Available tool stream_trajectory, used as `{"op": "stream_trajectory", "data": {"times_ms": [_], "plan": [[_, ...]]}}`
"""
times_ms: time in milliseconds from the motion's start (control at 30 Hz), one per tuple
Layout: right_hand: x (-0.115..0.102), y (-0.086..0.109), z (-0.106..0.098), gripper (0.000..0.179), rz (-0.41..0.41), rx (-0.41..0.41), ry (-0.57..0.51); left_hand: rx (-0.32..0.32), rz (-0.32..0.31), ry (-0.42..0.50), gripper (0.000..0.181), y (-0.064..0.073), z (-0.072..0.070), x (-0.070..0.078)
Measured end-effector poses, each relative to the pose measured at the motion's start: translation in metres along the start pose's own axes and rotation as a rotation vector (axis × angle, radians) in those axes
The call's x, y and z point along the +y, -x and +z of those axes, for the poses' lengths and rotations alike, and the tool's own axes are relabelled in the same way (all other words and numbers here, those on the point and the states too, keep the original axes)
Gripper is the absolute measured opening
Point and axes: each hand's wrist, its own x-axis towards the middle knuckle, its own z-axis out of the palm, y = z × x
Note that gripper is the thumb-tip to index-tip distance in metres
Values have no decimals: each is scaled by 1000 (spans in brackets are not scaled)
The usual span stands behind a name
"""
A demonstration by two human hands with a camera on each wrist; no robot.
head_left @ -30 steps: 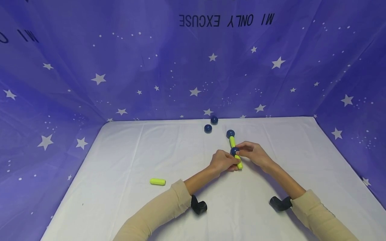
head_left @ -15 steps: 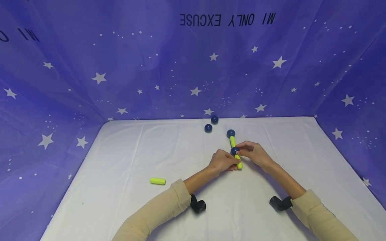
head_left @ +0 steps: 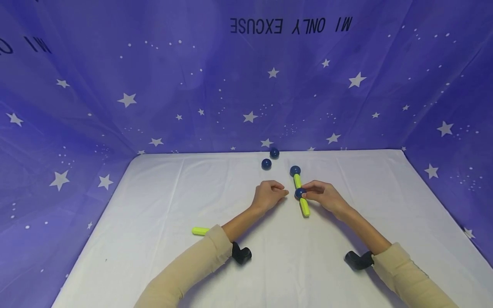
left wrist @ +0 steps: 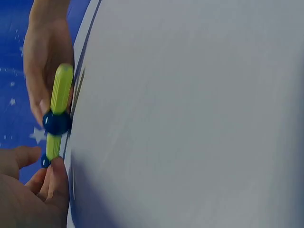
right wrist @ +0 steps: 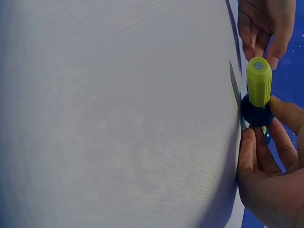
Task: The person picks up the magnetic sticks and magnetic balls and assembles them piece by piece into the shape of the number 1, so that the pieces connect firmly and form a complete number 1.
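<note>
A joined row of blue balls and yellow-green rods lies on the white table. It runs from a far ball (head_left: 295, 170) through a rod (head_left: 297, 181) and a middle ball (right wrist: 256, 111) to a near rod (head_left: 304, 208), whose grey end tip (right wrist: 258, 66) shows in the right wrist view. My right hand (head_left: 326, 198) pinches the middle ball between thumb and fingers. To the left of the row, my left hand (head_left: 268, 195) holds nothing, its thumb and fingers apart in the left wrist view and bent loosely.
Two loose blue balls, one nearer (head_left: 266, 164) and one farther (head_left: 274, 153), sit near the back edge. A loose yellow-green rod (head_left: 199, 231) is partly behind the left sleeve (head_left: 192, 263). A purple star-printed cloth (head_left: 215, 85) surrounds the white table (head_left: 154, 205).
My left hand has let go of the near rod and moved left, away from the row. The left sleeve now covers part of the loose rod. My right hand stays at the middle ball.
</note>
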Motion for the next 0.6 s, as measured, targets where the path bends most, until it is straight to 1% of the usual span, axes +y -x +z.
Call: {"op": "stream_trajectory", "data": {"times_ms": [133,200,233,333,433,600], "plan": [[0,-1,0,39,9,1,10,108,46,-39,23,-14,-12,-3],[-1,-1,0,39,10,3,14,148,68,-37,26,-22,-17,-5],[-1,-1,0,39,10,4,16,169,89,-41,27,-25,-20,-6],[-2,-1,-1,39,10,7,18,221,126,-76,32,-34,-26,-10],[-2,-1,-1,39,11,5,15,258,126,-105,34,-41,-31,-12],[-1,1,-1,39,14,-2,13,254,78,-100,41,-50,-34,-12]]}}
